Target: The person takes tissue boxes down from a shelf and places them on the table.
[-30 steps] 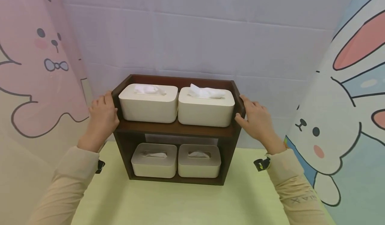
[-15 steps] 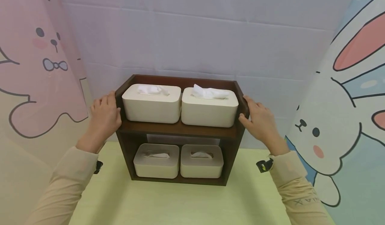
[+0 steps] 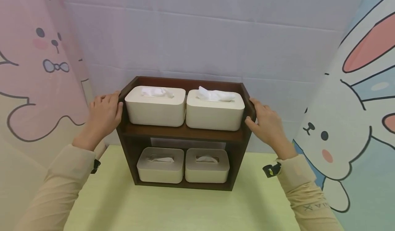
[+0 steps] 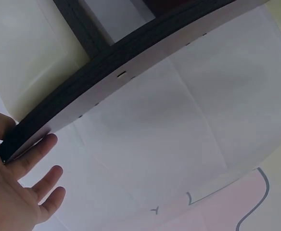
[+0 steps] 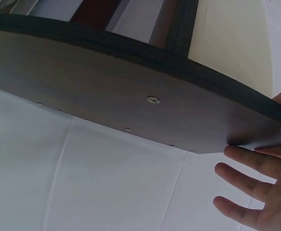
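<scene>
A dark brown two-tier wooden shelf (image 3: 182, 132) stands upright on the table with cream tissue boxes on both tiers. On the upper tier are a left tissue box (image 3: 155, 114) and a right tissue box (image 3: 214, 116), white tissue poking from each slot. Below sit another left tissue box (image 3: 159, 172) and right tissue box (image 3: 205, 172). My left hand (image 3: 105, 112) holds the top of the left side panel (image 4: 95, 77) between thumb and index finger, its other fingers spread off it. Opposite, my right hand (image 3: 267, 125) grips the right side panel (image 5: 131, 82), thumb inside, fingers outside.
The pale yellow-green table (image 3: 179, 210) extends in front of the shelf. Close behind hangs a pale lilac cloth backdrop (image 3: 197, 42). Printed cartoon curtains flank both sides, a pink figure (image 3: 46, 52) at left and a white rabbit (image 3: 333, 138) at right.
The shelf with its boxes has shifted slightly right in the head view, then stopped. My left hand has since moved a little left and up, its thumb higher on the panel.
</scene>
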Tool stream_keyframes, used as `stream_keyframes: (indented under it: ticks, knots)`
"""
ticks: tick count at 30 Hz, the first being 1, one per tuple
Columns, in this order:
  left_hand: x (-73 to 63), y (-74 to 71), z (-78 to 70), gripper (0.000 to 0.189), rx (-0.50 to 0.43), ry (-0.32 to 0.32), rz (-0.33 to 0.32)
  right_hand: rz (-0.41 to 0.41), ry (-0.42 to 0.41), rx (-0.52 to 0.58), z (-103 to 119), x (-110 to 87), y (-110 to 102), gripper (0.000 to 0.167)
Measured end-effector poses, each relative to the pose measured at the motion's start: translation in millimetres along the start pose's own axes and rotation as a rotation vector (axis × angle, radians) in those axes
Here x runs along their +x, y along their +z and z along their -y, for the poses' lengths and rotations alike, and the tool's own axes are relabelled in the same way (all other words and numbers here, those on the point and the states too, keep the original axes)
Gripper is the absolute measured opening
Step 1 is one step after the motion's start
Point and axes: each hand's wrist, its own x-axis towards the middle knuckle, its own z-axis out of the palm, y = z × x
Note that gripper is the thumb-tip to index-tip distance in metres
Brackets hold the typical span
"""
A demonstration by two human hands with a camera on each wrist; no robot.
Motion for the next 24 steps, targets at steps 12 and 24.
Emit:
stream_keyframes:
  ticks: [12, 24]
  knots:
    - [33.0, 0.2, 6.0, 0.049, -0.015, -0.034, 0.189, 0.044, 0.038, 0.035, 2, 1.9, -3, 0.058]
    - [42.1, 1.4, 6.4, 0.046, -0.035, -0.071, 0.218, -0.01, -0.044, 0.01, 5, 5.9, -8, 0.057]
